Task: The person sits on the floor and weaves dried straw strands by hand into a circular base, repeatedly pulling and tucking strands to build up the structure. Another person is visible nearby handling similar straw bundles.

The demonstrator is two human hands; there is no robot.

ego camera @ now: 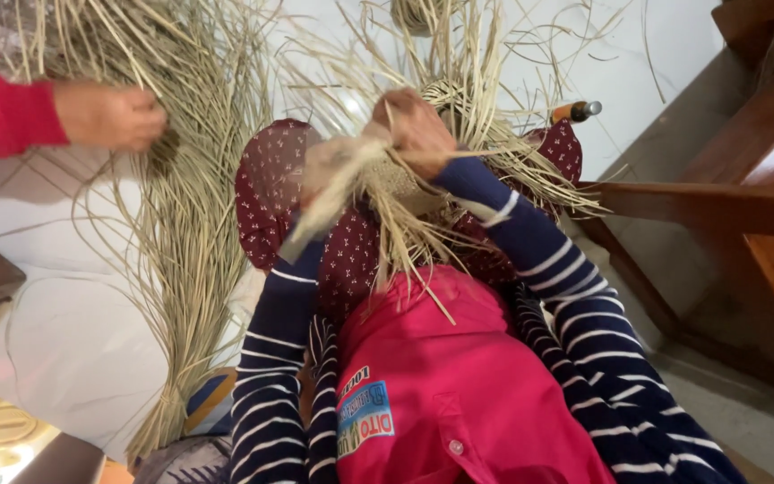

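Head view, single frame, looking down over the wearer's lap.

Item: woven straw piece (409,179), partly plaited, held at centre frame above a dark red patterned cloth (266,193); its loose strands fanned outward and toward the near side. Its woven body was largely hidden behind both hands, so its shape could not be made out.

Item: right hand (414,130), fingers closed down on the top of the woven straw piece; striped navy sleeve trailing to the near right.

Item: left hand (338,166), blurred by motion; it appeared wrapped around a bunch of strands at the left edge of the piece, though the fingers themselves could not be told apart.

Item: pink shirt (445,376), near centre, with a printed patch, cut off by the lower frame edge.

Item: large straw bundle (181,224), lying on the pale floor (64,332) at left, tied end near, loose ends far.

Item: another person's hand (109,115), red sleeve, far left, resting on that bundle; the arm was cut off by the frame edge.

Item: wooden furniture (745,206), right, only partly in view.

Item: small tool with orange handle (575,111), far right of centre, mostly hidden by straw.
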